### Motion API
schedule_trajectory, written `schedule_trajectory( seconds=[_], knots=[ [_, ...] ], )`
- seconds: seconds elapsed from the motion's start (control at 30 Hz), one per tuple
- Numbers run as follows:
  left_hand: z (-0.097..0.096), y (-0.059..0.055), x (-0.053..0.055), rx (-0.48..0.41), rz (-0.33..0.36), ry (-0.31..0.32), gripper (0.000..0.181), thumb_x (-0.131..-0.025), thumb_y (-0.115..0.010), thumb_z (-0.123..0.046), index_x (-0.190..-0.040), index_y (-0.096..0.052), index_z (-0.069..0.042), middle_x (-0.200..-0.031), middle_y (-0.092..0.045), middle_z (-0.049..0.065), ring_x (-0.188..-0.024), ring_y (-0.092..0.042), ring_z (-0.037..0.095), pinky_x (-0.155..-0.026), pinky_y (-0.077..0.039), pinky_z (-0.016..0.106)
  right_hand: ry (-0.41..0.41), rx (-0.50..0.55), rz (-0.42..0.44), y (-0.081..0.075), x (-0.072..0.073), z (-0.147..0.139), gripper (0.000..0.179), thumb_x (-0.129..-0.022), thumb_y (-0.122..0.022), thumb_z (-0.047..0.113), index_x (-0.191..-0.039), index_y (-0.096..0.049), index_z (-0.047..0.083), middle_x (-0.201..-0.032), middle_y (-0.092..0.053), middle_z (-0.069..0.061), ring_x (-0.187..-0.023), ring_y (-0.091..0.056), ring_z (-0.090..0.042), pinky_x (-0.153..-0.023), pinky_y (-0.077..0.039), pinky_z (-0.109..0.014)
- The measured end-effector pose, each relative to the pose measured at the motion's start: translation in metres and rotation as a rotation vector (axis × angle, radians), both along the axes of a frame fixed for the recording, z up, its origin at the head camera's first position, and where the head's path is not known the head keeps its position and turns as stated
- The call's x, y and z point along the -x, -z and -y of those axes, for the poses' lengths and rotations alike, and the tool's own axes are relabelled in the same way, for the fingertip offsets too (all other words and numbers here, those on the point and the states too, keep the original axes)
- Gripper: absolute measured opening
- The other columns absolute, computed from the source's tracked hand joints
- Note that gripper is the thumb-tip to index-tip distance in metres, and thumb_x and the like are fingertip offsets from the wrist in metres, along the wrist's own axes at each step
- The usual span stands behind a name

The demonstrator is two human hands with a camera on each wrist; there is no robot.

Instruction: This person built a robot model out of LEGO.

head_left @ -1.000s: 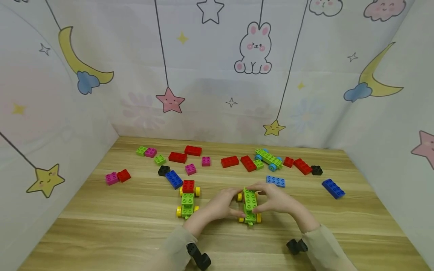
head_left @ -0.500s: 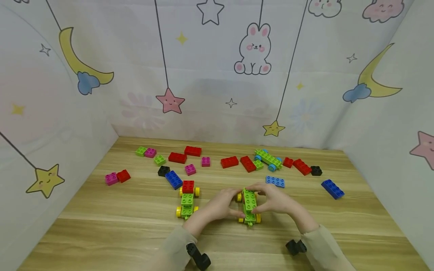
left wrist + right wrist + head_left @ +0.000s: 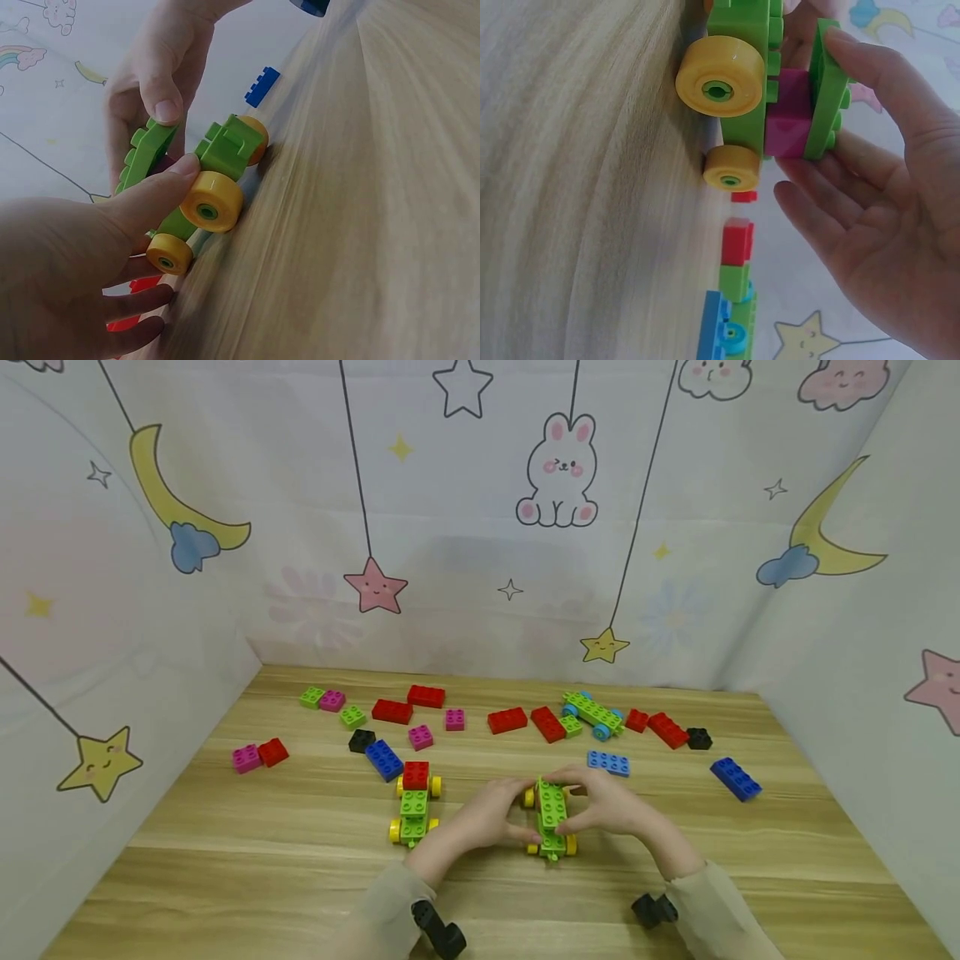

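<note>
Between the two hands a green toy car base [image 3: 232, 146] with yellow wheels stands on the table. Magenta bricks [image 3: 789, 112] sit on it, and a green studded piece [image 3: 827, 90] lies over them as a top layer. My left hand [image 3: 491, 814] holds the base from the left, its thumb on the end near me, as the left wrist view shows. From the right, my right hand [image 3: 611, 803] pinches the green top piece between its thumb and fingers. Left of the hands stands a similar green car [image 3: 414, 806] with a red brick [image 3: 416, 774] at its far end.
A green car base with blue wheels [image 3: 592, 713] stands at the back right. Before it lies a light blue brick [image 3: 608, 763]; a dark blue brick [image 3: 736, 778] is farther right. Several red, magenta, green and black bricks lie along the back, near a patterned cloth wall [image 3: 450, 610].
</note>
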State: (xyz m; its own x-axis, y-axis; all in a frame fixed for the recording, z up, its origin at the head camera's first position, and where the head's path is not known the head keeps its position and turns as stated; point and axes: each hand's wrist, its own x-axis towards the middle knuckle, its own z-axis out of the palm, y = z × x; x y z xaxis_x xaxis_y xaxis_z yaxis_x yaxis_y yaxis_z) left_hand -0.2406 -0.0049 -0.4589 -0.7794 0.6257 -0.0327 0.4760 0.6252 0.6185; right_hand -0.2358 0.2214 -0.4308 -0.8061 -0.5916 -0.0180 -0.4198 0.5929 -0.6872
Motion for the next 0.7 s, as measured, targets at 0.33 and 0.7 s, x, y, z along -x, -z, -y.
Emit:
schedule_trajectory(
  seconds=[0.33,0.7],
  knots=[
    [0.0010,-0.0020,-0.0007,0.003,-0.002,0.004,0.083,-0.081,-0.079,-0.041,-0.146,-0.044,-0.004,-0.147,-0.050,0.012,-0.136,-0.046,0.031,-0.111,-0.039,0.047,0.013,0.007,0.016,-0.0001,0.0003,0.0007,0.065,-0.078,-0.083,0.023,-0.132,-0.057,-0.002,-0.134,-0.058,-0.020,-0.123,-0.053,-0.040,-0.099,-0.049,-0.052],
    [0.0017,-0.0001,0.0003,0.007,0.001,0.012,0.084,-0.081,-0.078,-0.043,-0.147,-0.042,-0.006,-0.148,-0.048,0.011,-0.137,-0.045,0.030,-0.112,-0.038,0.045,0.016,0.012,0.046,-0.0004,0.0005,0.0008,0.066,-0.077,-0.083,0.023,-0.132,-0.057,-0.001,-0.134,-0.058,-0.017,-0.124,-0.053,-0.037,-0.100,-0.048,-0.051]
  ],
)
